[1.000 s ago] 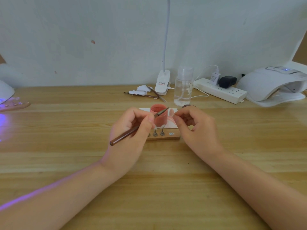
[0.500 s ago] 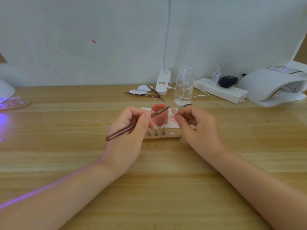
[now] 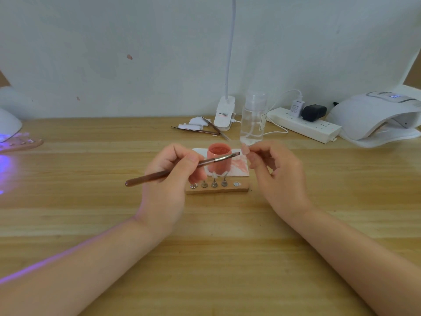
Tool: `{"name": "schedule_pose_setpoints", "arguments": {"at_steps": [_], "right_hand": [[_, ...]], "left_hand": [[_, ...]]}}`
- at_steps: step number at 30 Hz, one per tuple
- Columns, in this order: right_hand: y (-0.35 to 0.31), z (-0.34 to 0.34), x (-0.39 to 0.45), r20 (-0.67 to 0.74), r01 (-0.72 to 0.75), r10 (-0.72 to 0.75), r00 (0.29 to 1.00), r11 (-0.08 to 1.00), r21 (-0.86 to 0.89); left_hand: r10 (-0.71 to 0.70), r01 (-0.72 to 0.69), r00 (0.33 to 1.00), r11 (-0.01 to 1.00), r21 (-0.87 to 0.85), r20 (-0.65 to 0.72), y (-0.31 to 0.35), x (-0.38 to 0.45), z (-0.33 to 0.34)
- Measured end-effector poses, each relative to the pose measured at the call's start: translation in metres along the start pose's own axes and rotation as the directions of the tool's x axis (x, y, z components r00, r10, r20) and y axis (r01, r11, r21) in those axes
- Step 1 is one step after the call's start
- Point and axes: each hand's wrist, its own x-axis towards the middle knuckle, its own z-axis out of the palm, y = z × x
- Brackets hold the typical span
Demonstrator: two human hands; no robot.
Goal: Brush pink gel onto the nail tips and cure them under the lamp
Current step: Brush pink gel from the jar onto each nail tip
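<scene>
Left hand holds a brush pen-fashion, grip closed on the handle between thumb and fingers; the bristle end points right, crossing in front of the pink gel pot and stopping just short of the right hand. Right hand, grip pinched on a nail tip at its fingertips, raises the tip near the bristles; whether the two touch cannot be told. Pot stands on a stained white wipe, directly behind a wooden holder whose metal pegs carry further tips, small and blurred. Far side of the bench: clear bottle, clip-lamp base, tweezers beside a small tube, power strip with two plugs. A white curing lamp sits at the right edge. A second lamp at the left edge casts violet light over another holder.
</scene>
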Motion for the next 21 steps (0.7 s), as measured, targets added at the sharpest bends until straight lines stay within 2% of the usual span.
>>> {"name": "schedule_pose_setpoints", "arguments": {"at_steps": [3, 6, 14, 18, 21], "right_hand": [[-0.0023, -0.0016, 0.0009, -0.018, 0.034, -0.034, 0.999, 0.999, -0.009], [-0.0034, -0.0017, 0.0002, -0.004, 0.029, -0.029, 1.000, 0.999, -0.020], [-0.0047, -0.0013, 0.0003, 0.030, -0.203, 0.201, 0.979, 0.964, 0.169], [-0.0053, -0.0016, 0.0000, 0.048, -0.191, 0.186, 0.981, 0.973, 0.128], [-0.0044, -0.0010, -0.0003, 0.041, -0.168, 0.165, 0.985, 0.982, 0.084]], "left_hand": [[-0.041, 0.038, 0.999, 0.995, -0.088, -0.031, -0.0003, 0.0040, -0.0017], [-0.075, 0.068, 0.995, 0.992, -0.103, -0.071, -0.0010, 0.0065, -0.0024], [-0.127, 0.110, 0.986, 0.983, -0.146, -0.112, -0.0023, 0.0091, -0.0030], [-0.097, 0.091, 0.990, 0.994, -0.057, -0.107, -0.0031, 0.0088, -0.0034], [-0.068, 0.082, 0.992, 0.988, 0.133, -0.106, -0.0017, 0.0112, -0.0051]]}}
